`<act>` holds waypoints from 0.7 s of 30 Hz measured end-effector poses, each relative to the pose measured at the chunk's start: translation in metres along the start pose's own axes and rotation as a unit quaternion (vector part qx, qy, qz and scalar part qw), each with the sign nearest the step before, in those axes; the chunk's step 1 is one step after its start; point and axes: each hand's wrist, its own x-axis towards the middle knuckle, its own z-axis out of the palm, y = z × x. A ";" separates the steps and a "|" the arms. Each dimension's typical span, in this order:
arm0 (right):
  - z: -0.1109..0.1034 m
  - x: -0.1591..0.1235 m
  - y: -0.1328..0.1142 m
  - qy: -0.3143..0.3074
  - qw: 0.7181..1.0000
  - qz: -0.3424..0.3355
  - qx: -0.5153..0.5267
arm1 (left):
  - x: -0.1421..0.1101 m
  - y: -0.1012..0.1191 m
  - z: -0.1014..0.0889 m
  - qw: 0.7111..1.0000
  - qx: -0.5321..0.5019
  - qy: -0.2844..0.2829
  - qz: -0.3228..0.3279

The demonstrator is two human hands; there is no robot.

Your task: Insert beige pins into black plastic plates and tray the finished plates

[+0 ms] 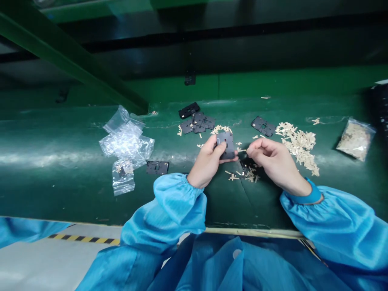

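My left hand (209,159) grips a flat black plastic plate (226,141) with small cut-outs, its thumb lying across the face. Just to the right, my right hand (269,157) is closed in a pinch, and a small beige strip (241,150) shows at its fingertips. Under and between the hands lies a scatter of small beige and dark pieces (247,174). A larger heap of beige pieces (298,143) spreads beyond my right hand. One more black plate (263,126) rests behind that hand, near the heap.
Several black plates (198,121) overlap behind my left hand, and a single one (157,167) lies left of it. Clear plastic bags (125,139) are piled at the left. A filled bag (356,139) sits far right on the green table (75,182). A green beam (91,68) slants overhead.
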 end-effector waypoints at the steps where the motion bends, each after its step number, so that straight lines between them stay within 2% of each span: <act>1: 0.000 0.000 0.000 -0.005 1.000 0.000 -0.008 | 0.001 -0.001 -0.001 1.000 0.014 0.001 0.011; 6: 0.003 -0.005 0.003 -0.030 0.997 0.007 -0.069 | -0.001 0.001 -0.002 0.986 0.129 0.036 0.096; 11: 0.006 -0.006 0.006 -0.021 0.994 0.000 -0.109 | -0.003 0.003 0.000 0.985 0.137 0.047 0.094; 21: 0.010 -0.007 0.006 0.006 0.991 0.001 -0.135 | -0.006 0.002 0.002 0.973 0.177 0.059 0.134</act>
